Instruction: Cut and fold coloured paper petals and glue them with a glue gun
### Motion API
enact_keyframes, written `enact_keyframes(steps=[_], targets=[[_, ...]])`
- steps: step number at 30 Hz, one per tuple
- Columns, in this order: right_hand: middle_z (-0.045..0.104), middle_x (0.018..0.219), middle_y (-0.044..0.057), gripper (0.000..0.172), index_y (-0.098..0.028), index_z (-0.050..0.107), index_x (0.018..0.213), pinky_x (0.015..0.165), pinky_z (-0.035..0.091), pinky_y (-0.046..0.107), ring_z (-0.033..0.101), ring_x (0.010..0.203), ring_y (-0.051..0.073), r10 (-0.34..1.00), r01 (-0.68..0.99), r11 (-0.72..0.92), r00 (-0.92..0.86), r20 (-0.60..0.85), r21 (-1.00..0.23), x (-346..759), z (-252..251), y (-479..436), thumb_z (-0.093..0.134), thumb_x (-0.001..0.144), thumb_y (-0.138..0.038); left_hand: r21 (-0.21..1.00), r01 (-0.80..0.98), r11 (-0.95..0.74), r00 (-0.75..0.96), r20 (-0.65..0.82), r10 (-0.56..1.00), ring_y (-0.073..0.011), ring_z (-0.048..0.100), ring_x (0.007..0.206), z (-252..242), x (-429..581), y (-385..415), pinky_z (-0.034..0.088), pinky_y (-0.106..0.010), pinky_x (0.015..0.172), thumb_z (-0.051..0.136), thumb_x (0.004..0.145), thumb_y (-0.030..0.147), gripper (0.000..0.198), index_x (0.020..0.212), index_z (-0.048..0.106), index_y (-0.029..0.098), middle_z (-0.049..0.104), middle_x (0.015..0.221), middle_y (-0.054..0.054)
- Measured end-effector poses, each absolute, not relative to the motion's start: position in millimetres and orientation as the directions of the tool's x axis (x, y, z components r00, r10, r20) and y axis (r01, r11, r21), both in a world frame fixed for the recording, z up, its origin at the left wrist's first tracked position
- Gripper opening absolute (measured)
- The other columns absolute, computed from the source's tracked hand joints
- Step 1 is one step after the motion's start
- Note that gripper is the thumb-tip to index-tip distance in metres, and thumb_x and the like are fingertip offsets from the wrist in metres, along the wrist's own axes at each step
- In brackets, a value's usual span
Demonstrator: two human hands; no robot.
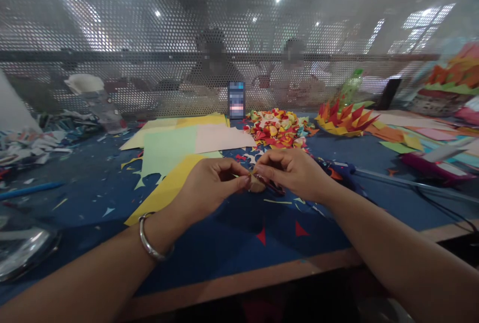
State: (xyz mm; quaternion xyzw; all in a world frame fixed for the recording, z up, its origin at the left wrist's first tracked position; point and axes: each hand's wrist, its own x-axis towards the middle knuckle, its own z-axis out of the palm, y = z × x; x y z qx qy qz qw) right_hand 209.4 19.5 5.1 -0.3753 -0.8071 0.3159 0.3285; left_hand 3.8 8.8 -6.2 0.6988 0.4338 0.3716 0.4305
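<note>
My left hand (213, 183) and my right hand (294, 172) meet at the middle of the blue-covered table (93, 198), fingers pinched together on a small folded paper piece (256, 183). Both hands are closed on it, fingertips touching; the piece is mostly hidden by my fingers. A silver bangle (149, 243) circles my left wrist. Just behind the hands lies a heap of small folded coloured paper pieces (277, 128). Yellow, green and pink paper sheets (175, 148) lie to the left of my hands.
A perforated metal screen (149, 39) rises behind the table; people sit beyond it. A spiky orange-red paper craft (346, 116) stands right of the heap. Paper scraps (30, 143) pile up at far left. A pink box (436, 166) and a cable (441, 208) lie right.
</note>
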Motion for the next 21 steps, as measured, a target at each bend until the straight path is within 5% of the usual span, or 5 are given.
enact_keyframes(steps=[21], targets=[[0.056, 0.064, -0.002, 0.022, -0.015, 0.062, 0.080, 0.046, 0.035, 0.021, 0.047, 0.050, 0.007, 0.827, 0.413, 0.510, -0.477, 0.298, -0.754, 209.0, 5.3, 19.7, 0.054, 0.090, -0.034, 0.982, 0.126, -0.138, 0.306, 0.094, 0.947, -0.0157, 0.070, 0.076, -3.7, 5.1, 10.2, 0.056, -0.027, 0.071, 0.074, 0.070, 0.023, 0.024, 0.092, 0.069, 0.015, 0.074, 0.083, -0.004]])
